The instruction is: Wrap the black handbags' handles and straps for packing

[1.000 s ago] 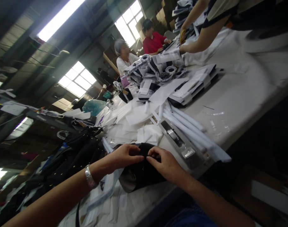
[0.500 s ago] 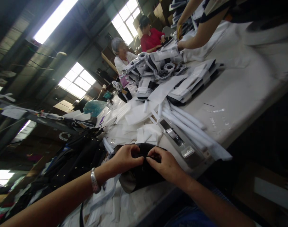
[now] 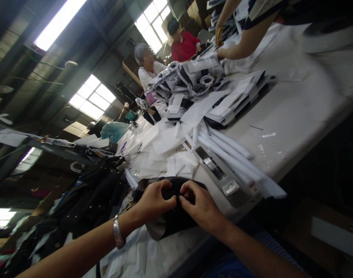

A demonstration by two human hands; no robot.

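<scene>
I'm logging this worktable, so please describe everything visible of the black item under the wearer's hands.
The black item looks like a bag in smooth, leather-like material, with a rounded, faintly shiny end at the picture's left and a dark upper edge behind the hands. It lies near the close edge of the pale table. The left hand and right hand pinch its upper middle, fingertips close together. What is between the fingers is too dark to tell.
</scene>
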